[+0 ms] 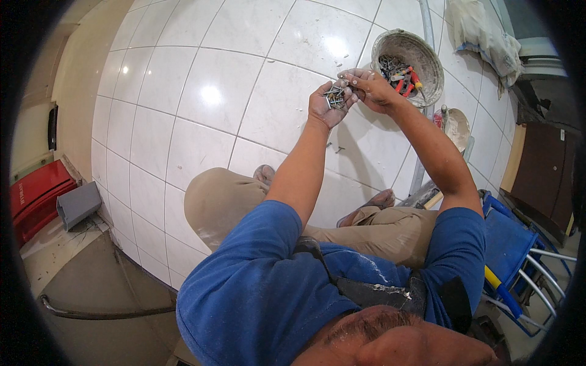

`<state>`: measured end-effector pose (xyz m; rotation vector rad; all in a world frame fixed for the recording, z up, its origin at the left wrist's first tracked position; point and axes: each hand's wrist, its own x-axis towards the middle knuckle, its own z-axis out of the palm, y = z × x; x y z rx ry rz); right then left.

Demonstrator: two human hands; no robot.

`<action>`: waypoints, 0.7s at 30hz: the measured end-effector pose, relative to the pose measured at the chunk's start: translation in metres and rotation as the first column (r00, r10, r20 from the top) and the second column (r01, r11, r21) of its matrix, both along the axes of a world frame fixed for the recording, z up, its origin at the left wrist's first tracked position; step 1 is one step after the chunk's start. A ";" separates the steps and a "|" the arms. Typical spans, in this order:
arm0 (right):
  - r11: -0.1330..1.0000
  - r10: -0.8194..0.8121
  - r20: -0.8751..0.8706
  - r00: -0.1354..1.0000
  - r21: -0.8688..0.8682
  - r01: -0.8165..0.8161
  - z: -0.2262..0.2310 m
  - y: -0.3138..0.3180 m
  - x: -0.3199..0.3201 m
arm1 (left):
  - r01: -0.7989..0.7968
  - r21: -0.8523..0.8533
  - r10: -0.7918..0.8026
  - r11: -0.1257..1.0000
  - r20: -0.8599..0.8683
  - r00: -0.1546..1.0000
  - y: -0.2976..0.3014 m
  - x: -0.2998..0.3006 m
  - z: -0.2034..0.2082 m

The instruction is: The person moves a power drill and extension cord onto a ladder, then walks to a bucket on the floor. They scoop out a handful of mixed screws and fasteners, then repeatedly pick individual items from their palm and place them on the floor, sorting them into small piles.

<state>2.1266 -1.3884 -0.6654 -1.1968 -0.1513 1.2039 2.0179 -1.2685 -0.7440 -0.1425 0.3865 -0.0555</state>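
Left hand (pixel 328 108) cupped palm-up, fingers curled round a pile of screws (pixel 335 99), likely so none roll off. Right hand (pixel 370 86) just beside it, fingers narrowed; can't tell if they pinch one. Bucket (pixel 433 66) with metal bits (pixel 392 64) and red-handled tools (pixel 415 78) sits nearby, presumably for easy reach.

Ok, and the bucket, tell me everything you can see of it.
The bucket is round, open-topped and greyish, apparently plastic, with pale residue crusting its rim and inner wall. It stands mouth up on the white tiled floor, just right of the right hand. In it lie small metal fasteners and tools with red and yellow handles. A metal bar shows past its rim; whether they touch is hidden.
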 end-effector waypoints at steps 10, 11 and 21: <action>0.993 0.089 0.048 0.995 0.073 -0.092 0.004 -0.003 0.002 | -0.027 0.006 0.027 1.000 -0.040 0.999 0.000 0.003 -0.001; 0.992 0.101 0.050 0.994 0.071 -0.105 0.005 -0.004 0.002 | -0.033 0.011 0.032 0.999 0.028 0.999 -0.001 0.002 -0.001; 0.979 0.161 0.038 0.986 0.121 -0.165 0.013 -0.007 0.002 | -0.026 0.090 0.024 0.996 0.023 0.999 0.000 0.003 -0.011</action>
